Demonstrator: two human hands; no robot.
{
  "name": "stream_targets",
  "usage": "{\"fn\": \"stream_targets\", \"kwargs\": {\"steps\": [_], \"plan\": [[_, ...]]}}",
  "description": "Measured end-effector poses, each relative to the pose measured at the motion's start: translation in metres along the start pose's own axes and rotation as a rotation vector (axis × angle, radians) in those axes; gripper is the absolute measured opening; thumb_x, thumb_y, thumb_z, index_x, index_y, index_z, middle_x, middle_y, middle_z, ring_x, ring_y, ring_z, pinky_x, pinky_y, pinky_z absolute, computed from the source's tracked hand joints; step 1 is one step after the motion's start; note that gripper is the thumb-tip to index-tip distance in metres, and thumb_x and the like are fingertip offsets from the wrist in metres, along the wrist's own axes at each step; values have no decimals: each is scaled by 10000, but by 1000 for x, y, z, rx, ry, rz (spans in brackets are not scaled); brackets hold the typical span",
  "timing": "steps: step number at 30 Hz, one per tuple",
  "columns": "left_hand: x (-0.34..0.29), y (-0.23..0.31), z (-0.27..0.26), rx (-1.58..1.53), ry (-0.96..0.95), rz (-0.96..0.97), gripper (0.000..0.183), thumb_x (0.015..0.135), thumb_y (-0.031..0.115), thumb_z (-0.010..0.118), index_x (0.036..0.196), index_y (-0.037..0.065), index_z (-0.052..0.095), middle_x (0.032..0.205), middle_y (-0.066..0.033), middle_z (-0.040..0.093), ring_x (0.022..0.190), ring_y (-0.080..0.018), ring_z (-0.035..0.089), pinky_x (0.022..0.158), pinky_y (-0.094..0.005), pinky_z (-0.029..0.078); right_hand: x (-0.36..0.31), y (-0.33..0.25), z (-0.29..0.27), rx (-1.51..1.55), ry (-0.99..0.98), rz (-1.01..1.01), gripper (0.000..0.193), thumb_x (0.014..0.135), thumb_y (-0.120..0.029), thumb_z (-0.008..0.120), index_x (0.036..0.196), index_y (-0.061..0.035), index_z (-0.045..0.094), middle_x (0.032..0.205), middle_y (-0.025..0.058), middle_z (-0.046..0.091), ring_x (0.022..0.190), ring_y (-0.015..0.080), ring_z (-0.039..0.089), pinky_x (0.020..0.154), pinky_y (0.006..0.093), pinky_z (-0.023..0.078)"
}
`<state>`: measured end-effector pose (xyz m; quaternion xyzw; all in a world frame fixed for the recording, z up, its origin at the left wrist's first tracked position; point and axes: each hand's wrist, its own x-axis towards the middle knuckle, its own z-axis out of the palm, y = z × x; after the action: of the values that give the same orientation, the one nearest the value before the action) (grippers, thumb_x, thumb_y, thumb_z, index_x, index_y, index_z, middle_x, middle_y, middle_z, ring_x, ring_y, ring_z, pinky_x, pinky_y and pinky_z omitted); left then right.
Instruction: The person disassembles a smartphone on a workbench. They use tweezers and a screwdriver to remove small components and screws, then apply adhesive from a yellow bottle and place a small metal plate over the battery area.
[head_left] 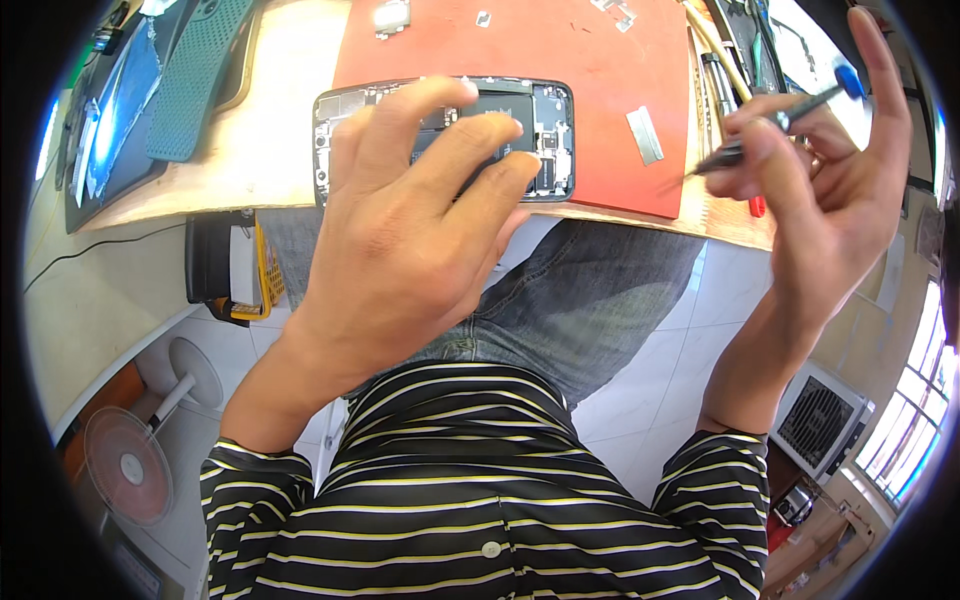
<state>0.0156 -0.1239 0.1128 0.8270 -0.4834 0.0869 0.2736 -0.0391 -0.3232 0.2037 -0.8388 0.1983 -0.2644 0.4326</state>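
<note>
An opened smartphone point(554, 135) lies near the front edge of the bench, its dark battery and small circuit parts exposed. Over it is my left hand point(410, 215), fingers spread and curved, covering much of the phone's middle. Whether the fingertips press on the parts or hover just above them, I cannot tell. Off to the right and raised, my right hand point(825, 195) grips a slim dark screwdriver point(812, 104) with a blue end cap. Its thin tip points down and left, apart from the phone, and is blurred.
Under the phone is a red mat point(610, 85). A thin grey metal strip point(645, 135) and small metal plates point(392, 18) lie on it. To the left are a teal perforated case point(200, 80) and a blue packet point(122, 105). Several tools line the mat's right side.
</note>
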Motion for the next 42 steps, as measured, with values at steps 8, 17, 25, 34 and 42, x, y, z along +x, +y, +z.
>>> {"fn": "stream_targets", "kwargs": {"steps": [8,17,25,34,42], "plan": [[-4,-1,8,-22,47,-2,312,792,143,868,1080,69,772,1216,-26,759,1189,-289,630,969,-435,454,-9,49,-18,-198,-395,-328,604,908,46,806,1446,33,531,952,117,782,872,156,774,757,237,621],[-5,-2,12,-48,78,-8,303,793,127,862,1074,57,771,1212,-38,762,1166,-287,658,981,-434,486,-10,37,-9,-214,-422,-508,599,907,46,804,1437,24,526,957,105,772,896,155,772,773,241,620],[-5,-3,16,-111,115,-19,288,806,101,852,1074,41,765,1198,-67,757,1154,-307,684,969,-434,518,-11,40,-7,-249,-456,-536,585,907,47,796,1426,22,528,958,100,762,899,151,768,764,240,615],[-3,-6,17,-137,118,-33,284,808,61,843,1075,11,759,1189,-96,754,1149,-330,690,989,-445,545,-6,38,-4,-267,-471,-544,569,906,47,786,1414,20,530,958,94,752,901,146,764,755,240,609],[-3,-9,20,-139,147,-29,299,797,46,849,1079,6,759,1190,-105,757,1142,-341,695,971,-442,555,-1,38,-2,-279,-480,-556,555,906,48,778,1403,18,531,959,88,742,904,142,760,746,239,603]]}}
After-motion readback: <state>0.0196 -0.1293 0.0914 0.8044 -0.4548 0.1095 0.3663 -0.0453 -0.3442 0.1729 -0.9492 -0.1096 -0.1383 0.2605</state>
